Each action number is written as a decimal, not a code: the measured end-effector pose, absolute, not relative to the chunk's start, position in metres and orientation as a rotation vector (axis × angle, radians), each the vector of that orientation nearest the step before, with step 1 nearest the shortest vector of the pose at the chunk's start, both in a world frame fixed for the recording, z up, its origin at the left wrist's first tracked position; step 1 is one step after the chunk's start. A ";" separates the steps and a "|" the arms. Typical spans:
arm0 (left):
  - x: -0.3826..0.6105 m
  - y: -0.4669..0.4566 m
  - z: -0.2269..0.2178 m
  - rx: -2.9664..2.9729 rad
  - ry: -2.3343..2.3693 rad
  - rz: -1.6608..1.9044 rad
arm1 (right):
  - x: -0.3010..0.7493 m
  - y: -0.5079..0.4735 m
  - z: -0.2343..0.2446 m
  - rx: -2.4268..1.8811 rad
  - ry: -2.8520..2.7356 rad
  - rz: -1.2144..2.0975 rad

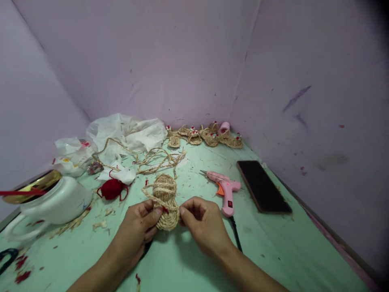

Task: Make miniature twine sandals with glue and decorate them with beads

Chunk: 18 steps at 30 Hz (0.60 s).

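A small slipper of woven straw rope [165,190] is held upright over the table, with straps of braided cord across its front. My left hand [138,225] grips its lower left edge between thumb and fingers. A bit of dark red yarn [165,209] shows on the slipper beside my left thumb. At the slipper's lower right edge, my right hand [202,221] is closed in a pinch; what its fingertips hold is hidden. Loose braided straw cord [158,162] lies behind the slipper.
A pink glue gun [226,188] and a black phone [263,186] lie to the right. To the left are a red yarn ball [111,189] and a white mug-like pot [63,200]. Behind are plastic bags [127,132] and several small straw slippers [194,138] along the wall.
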State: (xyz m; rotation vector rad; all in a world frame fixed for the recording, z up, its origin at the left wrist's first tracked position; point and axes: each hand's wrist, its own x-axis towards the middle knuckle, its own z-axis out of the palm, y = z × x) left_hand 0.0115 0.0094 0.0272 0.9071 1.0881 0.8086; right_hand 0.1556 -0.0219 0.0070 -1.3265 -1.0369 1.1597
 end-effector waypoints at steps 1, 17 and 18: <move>0.012 0.009 0.028 0.914 1.115 0.832 | 0.156 -0.022 0.007 -1.349 -1.071 1.127; 0.001 0.014 0.026 0.739 0.875 0.671 | 0.161 -0.022 0.010 -0.838 -0.893 1.568; 0.002 0.014 0.027 0.769 0.897 0.705 | 0.160 -0.021 0.010 -0.863 -0.865 1.551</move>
